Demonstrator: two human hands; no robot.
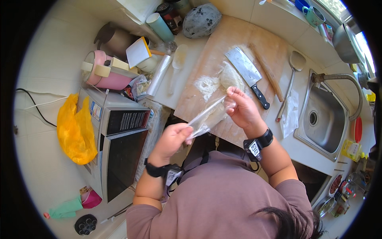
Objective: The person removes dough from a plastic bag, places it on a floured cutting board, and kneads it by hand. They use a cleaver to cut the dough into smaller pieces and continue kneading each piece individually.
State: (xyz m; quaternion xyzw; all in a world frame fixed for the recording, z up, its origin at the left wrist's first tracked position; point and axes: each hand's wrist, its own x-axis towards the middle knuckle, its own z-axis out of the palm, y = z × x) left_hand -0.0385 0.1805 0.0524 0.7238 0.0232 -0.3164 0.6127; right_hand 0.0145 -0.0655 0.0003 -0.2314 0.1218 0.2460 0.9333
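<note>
Clear plastic film or a thin bag [209,115] is stretched between my two hands above the near edge of a wooden board [191,89]. My left hand [176,136] pinches its lower left end, and my right hand [241,104] grips the upper right end. Just beyond my right hand lies a pale lump of dough [230,77], with a patch of flour [206,86] to its left. A cleaver [244,66] with a black handle rests right of the dough. Farther right is a wooden rolling pin [266,71]. What lies under the film is partly hidden.
Right of the board are a metal ladle [297,60], a white plastic bag [290,115] and a steel sink [325,116]. On the left stand a microwave oven [125,149], a roll of plastic film [159,75] and a pink appliance [107,71]. A grey melon [202,21] sits behind.
</note>
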